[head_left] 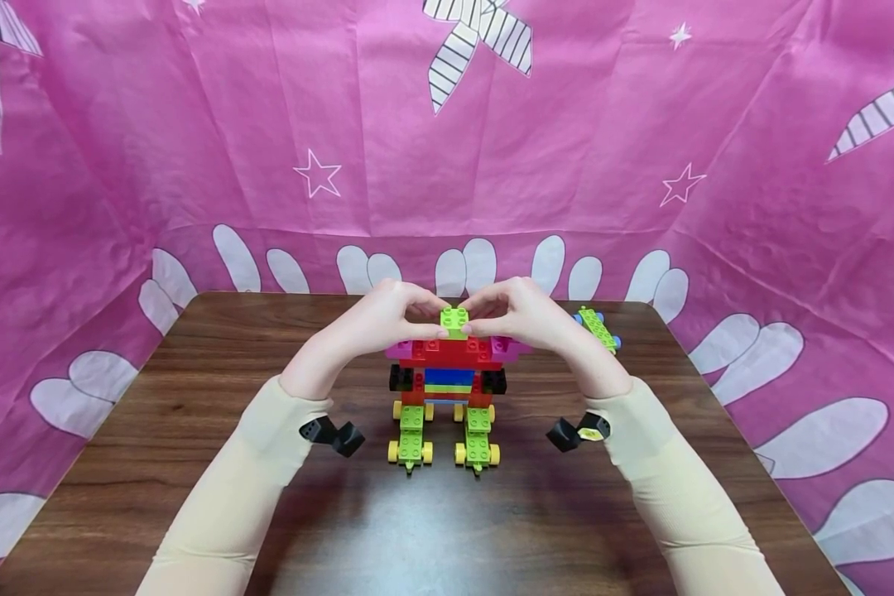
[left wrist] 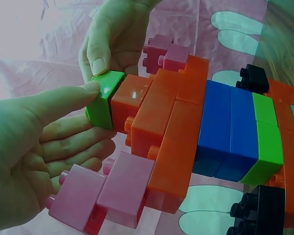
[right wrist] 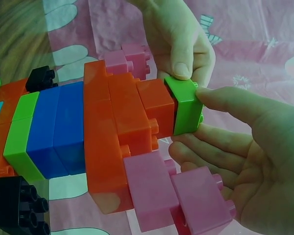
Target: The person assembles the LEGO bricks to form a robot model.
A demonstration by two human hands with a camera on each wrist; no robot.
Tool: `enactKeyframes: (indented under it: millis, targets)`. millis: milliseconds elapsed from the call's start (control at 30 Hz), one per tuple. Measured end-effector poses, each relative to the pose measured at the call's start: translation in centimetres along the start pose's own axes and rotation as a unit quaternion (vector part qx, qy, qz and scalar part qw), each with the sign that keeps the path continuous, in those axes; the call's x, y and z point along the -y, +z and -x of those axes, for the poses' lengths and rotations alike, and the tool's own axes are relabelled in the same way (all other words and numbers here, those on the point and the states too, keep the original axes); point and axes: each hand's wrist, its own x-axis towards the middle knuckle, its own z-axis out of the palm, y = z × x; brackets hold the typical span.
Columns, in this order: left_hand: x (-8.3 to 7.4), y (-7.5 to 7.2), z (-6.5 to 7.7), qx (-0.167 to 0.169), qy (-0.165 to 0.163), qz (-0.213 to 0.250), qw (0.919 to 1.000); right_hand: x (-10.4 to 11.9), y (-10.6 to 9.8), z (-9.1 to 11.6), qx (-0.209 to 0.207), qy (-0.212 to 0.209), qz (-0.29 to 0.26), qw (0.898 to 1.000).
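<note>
A lime green brick (head_left: 454, 322) tops a tall figure of toy building bricks (head_left: 447, 356). My left hand (head_left: 398, 319) pinches its left side between thumb and fingers, while my right hand (head_left: 512, 313) pinches the right side. In the right wrist view the green brick (right wrist: 187, 105) sits on a red brick (right wrist: 157, 100), a thin dark line showing between them. Below come wider red bricks (left wrist: 174, 142), pink bricks (left wrist: 127, 188) stepping out as arms, then blue bricks (left wrist: 215, 129) and black bricks (left wrist: 257, 210) at the sides. Two green wheeled bases (head_left: 411, 430) with yellow wheels carry the figure.
A separate green wheeled base (head_left: 598, 329) with blue wheels lies at the back right of the brown wooden table (head_left: 283, 513). Pink patterned cloth (head_left: 387, 165) hangs behind the table and along both sides. Black wrist cameras (head_left: 333, 434) are strapped over both sleeves.
</note>
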Motion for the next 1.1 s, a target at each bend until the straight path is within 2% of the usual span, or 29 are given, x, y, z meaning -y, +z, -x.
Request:
enactKeyframes:
  millis: [633,900,1100]
  targets:
    - [0.39,0.26,-0.03,-0.011,-0.006,0.014,0.9998,-0.3,0.26,-0.02,-0.001,0.007,-0.014,1.0]
    - [0.39,0.38,0.06,-0.017,-0.008,0.006,0.9998,-0.47,0.31,0.04,-0.005,0.005,-0.016,1.0]
    - [0.49,0.57,0.14,-0.028,0.002,0.003,0.9996,-0.5,0.32,0.06,-0.004,0.011,-0.024,1.0]
